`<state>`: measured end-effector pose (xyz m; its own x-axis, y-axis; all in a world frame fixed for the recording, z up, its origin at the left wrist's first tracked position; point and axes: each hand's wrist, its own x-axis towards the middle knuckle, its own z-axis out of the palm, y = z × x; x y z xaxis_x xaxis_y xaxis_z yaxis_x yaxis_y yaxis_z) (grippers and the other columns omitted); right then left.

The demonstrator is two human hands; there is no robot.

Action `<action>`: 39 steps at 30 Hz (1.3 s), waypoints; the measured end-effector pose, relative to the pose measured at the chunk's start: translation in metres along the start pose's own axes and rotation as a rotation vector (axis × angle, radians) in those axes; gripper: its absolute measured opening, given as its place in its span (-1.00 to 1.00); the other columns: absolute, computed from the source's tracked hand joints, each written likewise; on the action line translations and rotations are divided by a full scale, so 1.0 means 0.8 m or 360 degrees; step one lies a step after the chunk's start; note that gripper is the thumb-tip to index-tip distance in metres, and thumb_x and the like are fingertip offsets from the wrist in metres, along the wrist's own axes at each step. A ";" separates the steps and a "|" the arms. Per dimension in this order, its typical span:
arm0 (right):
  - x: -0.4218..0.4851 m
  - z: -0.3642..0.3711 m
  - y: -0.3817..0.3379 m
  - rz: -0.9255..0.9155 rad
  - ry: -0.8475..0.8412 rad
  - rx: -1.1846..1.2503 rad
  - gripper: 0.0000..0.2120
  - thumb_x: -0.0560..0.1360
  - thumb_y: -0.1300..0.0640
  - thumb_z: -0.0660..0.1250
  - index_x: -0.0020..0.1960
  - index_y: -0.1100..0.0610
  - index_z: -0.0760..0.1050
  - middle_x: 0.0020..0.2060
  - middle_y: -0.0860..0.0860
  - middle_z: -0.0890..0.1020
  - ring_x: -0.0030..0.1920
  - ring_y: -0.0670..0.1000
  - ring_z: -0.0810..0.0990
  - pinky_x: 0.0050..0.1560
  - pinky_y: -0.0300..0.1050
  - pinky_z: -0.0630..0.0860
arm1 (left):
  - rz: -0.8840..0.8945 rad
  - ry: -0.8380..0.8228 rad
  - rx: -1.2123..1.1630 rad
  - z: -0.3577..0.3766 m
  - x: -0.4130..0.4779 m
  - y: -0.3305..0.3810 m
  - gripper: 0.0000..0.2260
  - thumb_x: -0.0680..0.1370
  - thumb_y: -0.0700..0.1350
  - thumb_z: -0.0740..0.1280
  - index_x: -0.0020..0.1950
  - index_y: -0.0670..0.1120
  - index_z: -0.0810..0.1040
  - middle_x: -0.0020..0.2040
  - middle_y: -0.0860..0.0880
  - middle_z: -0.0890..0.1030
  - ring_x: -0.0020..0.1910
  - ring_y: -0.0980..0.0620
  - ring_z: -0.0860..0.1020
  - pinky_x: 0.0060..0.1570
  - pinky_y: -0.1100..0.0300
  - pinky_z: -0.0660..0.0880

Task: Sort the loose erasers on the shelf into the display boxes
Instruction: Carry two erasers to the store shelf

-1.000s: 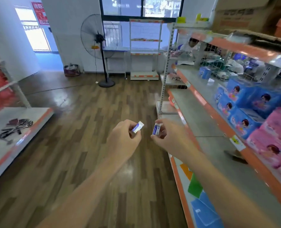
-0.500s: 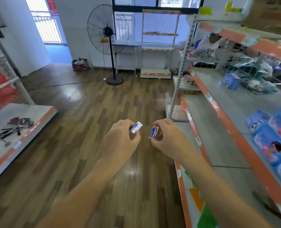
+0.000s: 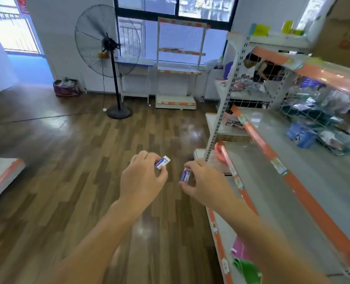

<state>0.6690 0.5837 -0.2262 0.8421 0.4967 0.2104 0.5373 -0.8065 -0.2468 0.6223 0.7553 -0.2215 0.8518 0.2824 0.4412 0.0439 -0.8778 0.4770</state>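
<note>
My left hand (image 3: 142, 179) pinches a small white eraser with a blue sleeve (image 3: 162, 162) between thumb and fingers, held out over the wooden floor. My right hand (image 3: 205, 184) pinches a second eraser of the same kind (image 3: 185, 175), turned upright. The two hands are side by side, a short gap apart, just left of the grey shelf with orange edging (image 3: 292, 181). A blue display box (image 3: 302, 134) stands far back on that shelf by the wire mesh.
A standing fan (image 3: 110, 58) is ahead on the floor, with a small white rack (image 3: 179, 64) beside it. Another shelf edge (image 3: 2, 177) sits at the left. Coloured sheets (image 3: 244, 261) lie on the lowest shelf at my right.
The view has swung left and away from the shelf, so the blue and pink boxes have left the frame. Both hands keep their erasers and stay close together.
</note>
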 end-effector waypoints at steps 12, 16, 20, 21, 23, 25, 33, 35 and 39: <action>0.297 0.068 0.108 0.0107 0.0066 0.0015 -0.58 0.49 -0.16 0.30 0.26 0.02 0.40 0.13 -0.11 0.46 -0.03 -0.11 0.54 -0.09 -0.21 0.52 | 0.0050 -0.0065 -0.0008 0.152 0.288 -0.069 -0.90 0.48 -0.02 0.35 -0.05 0.01 0.57 -0.14 0.11 0.48 -0.13 0.13 0.43 -0.30 0.21 0.28; 0.412 0.078 0.159 0.0173 0.0117 0.0061 -0.61 0.49 -0.15 0.31 0.21 0.04 0.43 0.10 -0.09 0.47 -0.09 -0.09 0.55 -0.14 -0.17 0.53 | 0.0046 -0.0127 0.0031 0.209 0.404 -0.080 -0.88 0.48 -0.01 0.34 -0.03 0.01 0.57 -0.13 0.12 0.49 -0.11 0.12 0.46 -0.30 0.20 0.33; 0.527 0.078 0.196 0.0196 0.0165 0.0088 -0.61 0.49 -0.15 0.31 0.21 0.05 0.43 0.07 -0.08 0.47 -0.10 -0.07 0.56 -0.10 -0.16 0.54 | 0.0055 -0.0147 0.0035 0.250 0.510 -0.095 -0.89 0.47 -0.02 0.35 -0.04 0.00 0.57 -0.15 0.11 0.48 -0.11 0.10 0.47 -0.31 0.21 0.30; 0.555 0.079 0.202 0.0213 0.0169 0.0113 -0.61 0.48 -0.15 0.31 0.21 0.04 0.43 0.07 -0.08 0.47 -0.10 -0.07 0.55 -0.09 -0.15 0.54 | 0.0047 -0.0158 0.0040 0.259 0.535 -0.100 -0.89 0.48 -0.02 0.34 -0.04 0.01 0.57 -0.15 0.11 0.48 -0.11 0.11 0.46 -0.31 0.22 0.28; 0.607 0.085 0.215 0.0237 0.0143 0.0123 -0.61 0.48 -0.15 0.31 0.22 0.03 0.43 0.07 -0.08 0.47 -0.11 -0.08 0.54 -0.08 -0.13 0.54 | 0.0032 -0.0176 0.0034 0.277 0.584 -0.113 -0.89 0.48 -0.01 0.34 -0.03 0.01 0.56 -0.14 0.11 0.48 -0.11 0.12 0.45 -0.32 0.22 0.27; 0.659 0.095 0.229 0.0259 0.0118 0.0100 -0.60 0.47 -0.16 0.31 0.21 0.02 0.43 0.08 -0.08 0.47 -0.10 -0.06 0.55 -0.06 -0.06 0.56 | 0.0038 -0.0181 0.0012 0.299 0.633 -0.127 -0.88 0.48 -0.01 0.33 -0.02 0.01 0.56 -0.14 0.11 0.48 -0.11 0.12 0.46 -0.31 0.23 0.29; 0.878 0.147 0.275 0.0411 0.0150 0.0002 -0.56 0.49 -0.15 0.29 0.28 0.04 0.42 0.14 -0.09 0.47 -0.03 -0.06 0.57 -0.03 -0.07 0.57 | 0.0183 -0.0228 -0.0076 0.396 0.858 -0.215 -0.87 0.50 -0.01 0.32 -0.01 0.00 0.56 -0.15 0.13 0.46 -0.16 0.17 0.41 -0.34 0.28 0.29; 0.934 0.156 0.280 0.0494 0.0173 -0.0017 -0.57 0.49 -0.15 0.30 0.27 0.04 0.43 0.13 -0.08 0.47 -0.04 -0.05 0.58 -0.03 -0.07 0.58 | 0.0227 -0.0298 -0.0102 0.419 0.920 -0.236 -0.86 0.50 0.00 0.31 0.00 0.00 0.56 -0.13 0.13 0.47 -0.16 0.16 0.42 -0.37 0.31 0.28; 1.030 0.162 0.293 0.0666 0.0186 -0.0090 -0.56 0.48 -0.18 0.29 0.27 0.00 0.42 0.11 -0.12 0.47 -0.03 -0.06 0.57 -0.08 -0.14 0.59 | 0.0378 -0.0409 -0.0207 0.455 1.032 -0.253 -0.84 0.51 0.02 0.33 0.02 -0.01 0.57 -0.13 0.13 0.49 -0.19 0.15 0.46 -0.35 0.29 0.44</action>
<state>1.4948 0.8457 -0.2332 0.9740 0.0860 0.2098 0.1445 -0.9485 -0.2818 1.5067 1.0254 -0.2303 0.9342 -0.0441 0.3541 -0.2234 -0.8461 0.4840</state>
